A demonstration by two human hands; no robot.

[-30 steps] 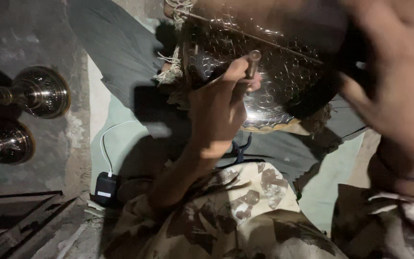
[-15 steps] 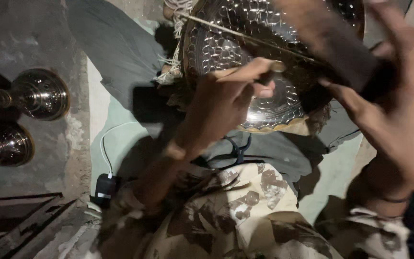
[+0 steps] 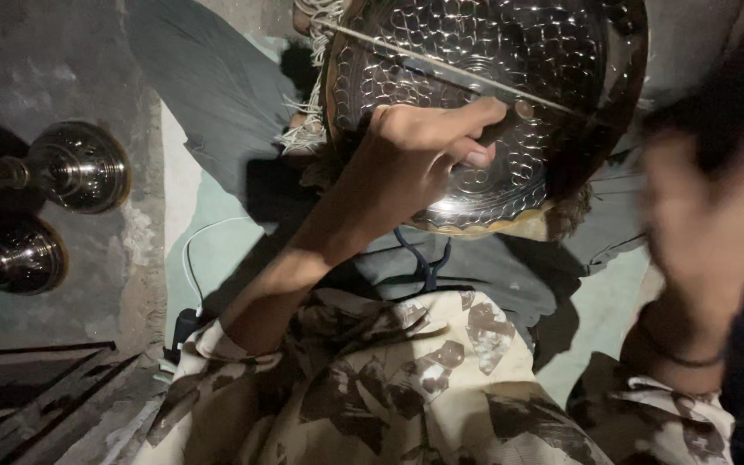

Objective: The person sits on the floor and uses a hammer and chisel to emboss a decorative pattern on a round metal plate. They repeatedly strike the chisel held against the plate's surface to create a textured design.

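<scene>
The left hand [image 3: 415,164] is resting on the embossed face of a round metal plate [image 3: 553,52], which is lying at the upper middle of the view on grey cloth [image 3: 217,77] spread over the floor [image 3: 10,52]. The plate is shiny, patterned with scale-like dimples, and is catching a bright reflection near its lower rim. The fingers [image 3: 467,116] of the left hand are closing around a small dark tool [image 3: 510,120]; its tip is touching the plate surface near the centre. A thin straight rod [image 3: 441,65] is lying diagonally across the plate, just above the left hand.

The right hand [image 3: 699,215] is appearing at the right edge of the view, raised and heavily blurred. Whether its fingers are open or closed cannot be told, and any item in it cannot be made out. A dark band [image 3: 678,353] is sitting on the right wrist.

Two polished metal knobbed pieces [image 3: 79,164] are lying on the floor at the left edge, one above the other, well apart from the plate. A white cable [image 3: 191,258] is running over the pale cloth to a small dark adapter [image 3: 184,323] near the lower left. A blue cord [image 3: 428,263] is lying just below the plate rim. The person's patterned beige-and-brown sleeves [image 3: 406,387] are filling the lower middle of the view. Dark planks [image 3: 27,405] are lying in the lower left corner.
</scene>
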